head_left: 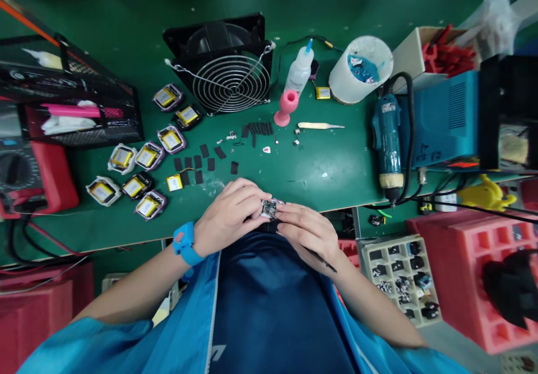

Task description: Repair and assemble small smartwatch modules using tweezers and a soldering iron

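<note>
At the bench's near edge, my left hand (239, 208) pinches one side of a small open watch-like device (269, 208) with a circuit board showing. My right hand (309, 228) closes on the device's other side. A thin dark tool (323, 261) is tucked in that same hand, its end sticking out below the palm; its kind is hidden. Fingers cover much of the device. To the left lie several similar open devices with yellow batteries (148, 206), a loose yellow battery (174, 182) and black pads (198, 162).
Behind are a fan (231, 77), a squeeze bottle (300, 68), a pink stand (286, 107), a white tub (357, 74) and a pale-handled tool (320, 125). An electric screwdriver (389, 144) hangs at right by a blue unit (445, 119). A red multimeter (54, 166) stands left.
</note>
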Available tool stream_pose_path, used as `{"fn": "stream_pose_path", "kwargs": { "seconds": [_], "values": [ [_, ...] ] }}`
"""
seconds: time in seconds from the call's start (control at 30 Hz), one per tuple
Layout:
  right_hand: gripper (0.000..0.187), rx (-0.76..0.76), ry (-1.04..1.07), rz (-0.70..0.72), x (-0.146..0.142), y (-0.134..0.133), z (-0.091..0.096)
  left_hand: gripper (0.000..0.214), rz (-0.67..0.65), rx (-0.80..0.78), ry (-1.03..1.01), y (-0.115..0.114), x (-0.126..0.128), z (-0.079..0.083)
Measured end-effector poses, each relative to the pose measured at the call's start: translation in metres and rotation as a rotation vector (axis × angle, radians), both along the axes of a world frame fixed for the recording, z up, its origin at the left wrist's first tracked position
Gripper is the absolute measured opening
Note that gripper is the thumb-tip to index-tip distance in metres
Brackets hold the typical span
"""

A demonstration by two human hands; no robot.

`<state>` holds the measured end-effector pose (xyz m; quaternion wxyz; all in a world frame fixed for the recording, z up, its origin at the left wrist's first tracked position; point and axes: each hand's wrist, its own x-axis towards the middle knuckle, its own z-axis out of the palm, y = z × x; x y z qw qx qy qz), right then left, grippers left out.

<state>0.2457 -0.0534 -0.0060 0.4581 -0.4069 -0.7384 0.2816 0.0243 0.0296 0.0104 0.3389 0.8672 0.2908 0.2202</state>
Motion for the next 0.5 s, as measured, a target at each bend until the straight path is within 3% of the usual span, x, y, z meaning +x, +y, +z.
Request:
{"fn": "stream_pose_path", "kwargs": {
  "seconds": [0.17, 0.5],
  "values": [
    [0.026, 0.057, -0.035, -0.023, 0.001, -0.0016, 0.0016, 0.028, -0.002, 0.016, -0.015, -0.0002, 0.0002, 0.0003],
    [0.022, -0.07, 0.045, -0.044, -0.0016, -0.0019, 0.0046, 0.028, -0.009, 0.034, 0.011, 0.0007, 0.0009, 0.0004]
  ]
}}
